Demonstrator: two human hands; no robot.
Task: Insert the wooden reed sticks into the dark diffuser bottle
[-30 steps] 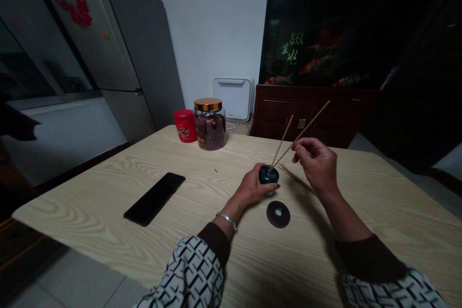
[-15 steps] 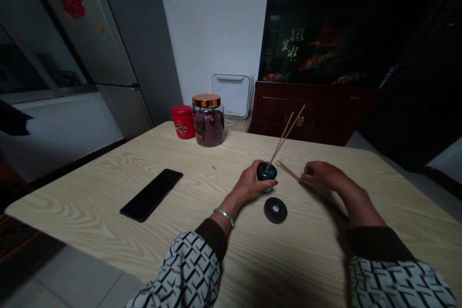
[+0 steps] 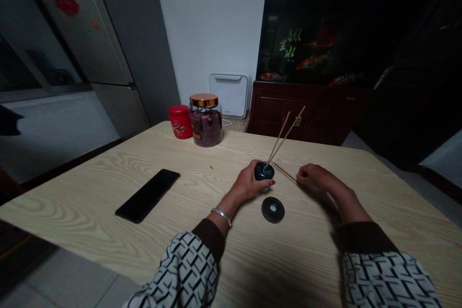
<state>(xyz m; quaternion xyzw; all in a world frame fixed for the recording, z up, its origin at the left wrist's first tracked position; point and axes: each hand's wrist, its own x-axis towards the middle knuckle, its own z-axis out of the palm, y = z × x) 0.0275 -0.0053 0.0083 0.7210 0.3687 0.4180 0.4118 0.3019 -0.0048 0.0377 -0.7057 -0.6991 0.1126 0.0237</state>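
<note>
Reed sticks (image 3: 283,137) lean up-right from dark bottle (image 3: 263,171) in left hand (image 3: 248,184)

White sleeves (image 3: 191,269) printed with a black angular geometric pattern were worn, finished with plain dark brown cuffs (image 3: 209,238), and a slim silver bangle (image 3: 221,217) was worn on the left.

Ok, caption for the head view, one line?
Left hand grips a dark bottle with thin wooden sticks standing in it; right hand rests beside more sticks lying on the table.
</note>
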